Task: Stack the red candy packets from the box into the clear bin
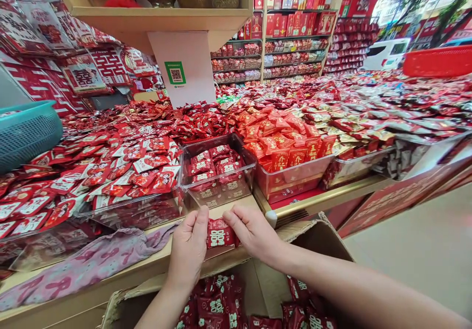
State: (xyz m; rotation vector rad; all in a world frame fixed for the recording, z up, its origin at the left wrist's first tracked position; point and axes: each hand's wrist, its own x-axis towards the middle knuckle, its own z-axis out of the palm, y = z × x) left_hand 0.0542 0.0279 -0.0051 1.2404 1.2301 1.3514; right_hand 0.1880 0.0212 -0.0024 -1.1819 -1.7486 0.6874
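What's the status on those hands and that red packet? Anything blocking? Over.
Left hand, right hand: both pinching red packet. Packet: in front of clear bin, printed side showing. Blocking: only fingers over its edges; open cardboard box below.

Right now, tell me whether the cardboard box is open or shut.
The cardboard box is open: red packets can be seen lying inside it.

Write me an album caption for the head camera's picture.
Left hand and right hand hold a red packet, with more packets in the cardboard box below.
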